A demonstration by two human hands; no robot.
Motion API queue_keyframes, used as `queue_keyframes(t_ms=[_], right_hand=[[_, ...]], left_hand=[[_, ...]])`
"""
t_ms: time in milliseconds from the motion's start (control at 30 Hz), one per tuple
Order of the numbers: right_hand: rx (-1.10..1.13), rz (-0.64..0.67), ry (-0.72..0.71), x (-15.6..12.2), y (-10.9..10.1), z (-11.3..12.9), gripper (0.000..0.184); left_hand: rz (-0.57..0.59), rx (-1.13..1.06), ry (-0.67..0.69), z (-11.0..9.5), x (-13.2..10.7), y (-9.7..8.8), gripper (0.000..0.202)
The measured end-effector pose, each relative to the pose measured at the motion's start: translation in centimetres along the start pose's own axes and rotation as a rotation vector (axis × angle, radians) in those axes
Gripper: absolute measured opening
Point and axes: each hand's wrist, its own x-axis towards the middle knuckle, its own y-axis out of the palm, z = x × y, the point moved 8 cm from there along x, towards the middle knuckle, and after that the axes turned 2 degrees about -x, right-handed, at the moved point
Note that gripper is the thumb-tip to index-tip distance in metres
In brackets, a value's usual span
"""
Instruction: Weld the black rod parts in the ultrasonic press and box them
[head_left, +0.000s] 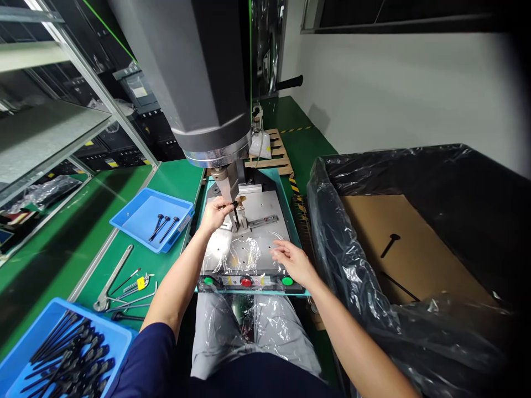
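Note:
My left hand (215, 213) pinches a thin black pin-like part (235, 213) at the fixture under the grey press head (199, 83). The part stands upright in the metal jig on the machine's steel base plate (249, 249). My right hand (290, 260) hovers open over the plate's right side, fingers spread, just behind the green button (287, 281). Plastic film covers the front of the plate.
A red button (246, 282) and a second green button (208, 281) sit on the front panel. A small blue tray (136, 218) holds three black parts; a nearer blue tray (25, 359) holds several. Wrenches (112, 276) lie between. A plastic-lined box (415, 249) stands right.

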Motion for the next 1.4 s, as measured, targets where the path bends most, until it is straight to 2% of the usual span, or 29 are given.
queue_keyframes(t_ms=[133, 333, 433, 533, 600, 667, 733, 767, 867, 933, 1033, 1100, 1167, 1300, 1400], right_hand=[[0.012, 0.014, 0.013, -0.4, 0.0, -0.3, 0.045], [-0.027, -0.027, 0.023, 0.0, -1.0, -1.0, 0.045], [-0.137, -0.099, 0.002, 0.6, -2.1, -1.2, 0.041], [-0.317, -0.188, -0.019, 1.5, -3.1, -1.0, 0.035], [-0.491, -0.225, -0.005, 2.3, -3.4, -0.8, 0.035], [-0.679, -0.238, 0.035, 3.3, -3.3, -0.6, 0.040], [-0.790, -0.239, 0.090, 4.2, -3.0, -0.7, 0.043], [-0.792, -0.236, 0.115, 4.6, -2.8, -0.9, 0.042], [-0.699, -0.222, 0.141, 5.5, -2.2, -1.3, 0.017], [-0.635, -0.209, 0.123, 5.6, -1.7, -1.2, 0.003], [-0.520, -0.181, 0.086, 4.7, -1.1, -0.8, 0.009], [-0.431, -0.152, 0.070, 3.7, -0.9, -0.2, 0.016], [-0.242, -0.111, 0.066, 2.7, -0.9, 1.0, 0.023], [0.264, -0.098, 0.076, 2.9, -2.3, 4.9, 0.038], [0.349, -0.077, 0.110, 5.4, -3.2, 7.9, 0.039]], left_hand=[[0.034, -0.016, -0.016, 0.3, 0.3, -0.2, 0.012], [0.014, 0.124, 0.041, -1.0, -0.4, -0.2, 0.014], [-0.003, 0.228, 0.091, -1.5, -0.7, 0.0, 0.018], [-0.017, 0.185, 0.104, -1.3, -0.8, -0.1, 0.016], [-0.094, 0.085, 0.076, -0.5, -1.3, -1.3, 0.016], [-0.229, 0.057, -0.004, 1.0, -2.8, -3.6, 0.022], [-0.302, 0.194, -0.113, 2.7, -5.3, -5.7, 0.027], [-0.283, 0.308, -0.163, 3.6, -6.7, -6.4, 0.028], [-0.055, 0.646, -0.292, 6.7, -11.2, -6.5, 0.039], [0.095, 0.754, -0.379, 8.8, -13.7, -6.0, 0.044], [0.184, 0.783, -0.413, 10.0, -15.6, -5.6, 0.026], [0.181, 0.758, -0.363, 9.3, -15.5, -5.9, 0.013], [0.177, 0.651, -0.337, 8.1, -14.9, -6.6, 0.010], [0.277, 0.116, -0.347, 5.1, -12.2, -7.9, 0.026], [0.382, -0.154, -0.362, 3.1, -8.9, -8.7, 0.040]])
